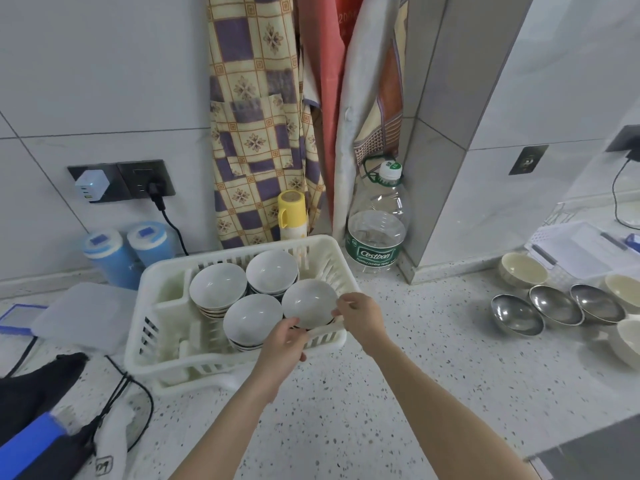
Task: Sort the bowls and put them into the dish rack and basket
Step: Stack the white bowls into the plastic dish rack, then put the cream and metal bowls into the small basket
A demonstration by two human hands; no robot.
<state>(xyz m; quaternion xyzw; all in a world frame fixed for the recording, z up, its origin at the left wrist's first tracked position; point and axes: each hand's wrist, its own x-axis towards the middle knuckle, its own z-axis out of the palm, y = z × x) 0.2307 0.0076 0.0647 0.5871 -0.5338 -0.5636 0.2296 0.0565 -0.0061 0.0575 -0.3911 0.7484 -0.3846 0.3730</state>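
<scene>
Both hands meet at the near right corner of the white dish rack (152, 327), which sits on the speckled counter (346, 393). The left hand (282, 342) reaches in from six o'clock; its thumb and fingers are curled and pinch the near edge of a white bowl (309, 302) at about seven o'clock on its rim. The right hand (360, 318) comes from five o'clock and grips the same bowl at three o'clock, fingers bent over the rim, thumb side toward the rack's wall. How far the fingertips go under the bowl cannot be seen.

That bowl sits at the top of a stack in the rack's near right corner. Three more stacks of white bowls share the rack: one (252, 318) just beside it at nine o'clock, one (218, 286) at ten o'clock, one (272, 271) at eleven o'clock.

Well apart at three o'clock, on the counter, lie three steel bowls (556, 304) in a row, with cream bowls (523, 270) around them and a white basket (585, 247) behind.

Behind the rack at twelve o'clock stand a yellow cup (292, 213) and a water bottle (377, 233); two blue containers (128, 251) stand at ten o'clock.
</scene>
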